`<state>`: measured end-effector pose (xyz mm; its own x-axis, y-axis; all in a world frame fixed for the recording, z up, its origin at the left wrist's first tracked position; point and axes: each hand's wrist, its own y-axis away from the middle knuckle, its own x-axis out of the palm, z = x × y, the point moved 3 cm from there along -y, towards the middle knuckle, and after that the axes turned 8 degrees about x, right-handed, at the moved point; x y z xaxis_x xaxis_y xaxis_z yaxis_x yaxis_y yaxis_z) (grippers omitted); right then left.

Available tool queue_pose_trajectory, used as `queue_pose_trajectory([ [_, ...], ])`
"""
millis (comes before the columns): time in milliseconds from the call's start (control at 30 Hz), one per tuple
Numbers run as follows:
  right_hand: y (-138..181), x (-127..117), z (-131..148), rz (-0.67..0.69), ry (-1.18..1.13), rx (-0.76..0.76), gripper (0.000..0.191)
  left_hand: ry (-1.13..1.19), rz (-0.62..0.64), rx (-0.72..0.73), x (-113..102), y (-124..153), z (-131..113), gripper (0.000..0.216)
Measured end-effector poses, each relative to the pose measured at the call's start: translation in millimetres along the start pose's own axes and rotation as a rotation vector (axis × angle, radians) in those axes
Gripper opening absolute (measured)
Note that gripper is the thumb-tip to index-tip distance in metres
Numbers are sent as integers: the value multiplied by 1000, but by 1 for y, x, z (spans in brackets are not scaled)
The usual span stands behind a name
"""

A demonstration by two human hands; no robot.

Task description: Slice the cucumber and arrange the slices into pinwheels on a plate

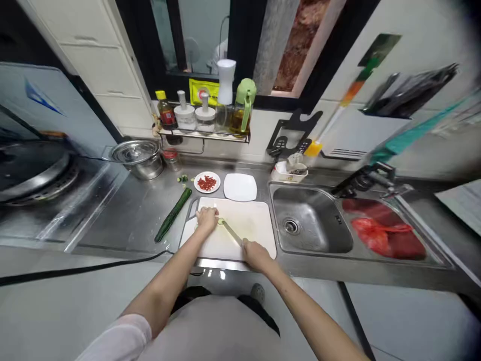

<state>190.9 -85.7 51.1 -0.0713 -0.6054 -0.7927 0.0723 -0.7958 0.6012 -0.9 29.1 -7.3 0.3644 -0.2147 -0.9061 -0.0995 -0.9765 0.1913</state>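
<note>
Right hand closed — grips knife.

This is a kitchen in a home. A long shiny steel worktop runs under a window. At its left end sits a big round cooking pan. A steel pot with a lid stands by the back edge. A sink with a tap is set into the right part.

A little shelf on the back wall holds an oil bottle, a sauce bottle and white jars.

Near the front edge lies a white chopping board, with a cucumber just left of it. Behind the board are a small plate of cut red chillies and a square white plate.
</note>
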Motion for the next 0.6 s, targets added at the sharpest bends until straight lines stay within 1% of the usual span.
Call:
queue_pose_trajectory([
  [167,2,3,-6,11,-6,15,27,22,-5,0,-3,2,-2,18],
  [367,-2,2,-2,2,-26,28,29,40,4,-9,-3,3,-2,16],
  [600,-4,9,-5,-20,-67,49,27,17,1,22,-6,14,-9,19],
])
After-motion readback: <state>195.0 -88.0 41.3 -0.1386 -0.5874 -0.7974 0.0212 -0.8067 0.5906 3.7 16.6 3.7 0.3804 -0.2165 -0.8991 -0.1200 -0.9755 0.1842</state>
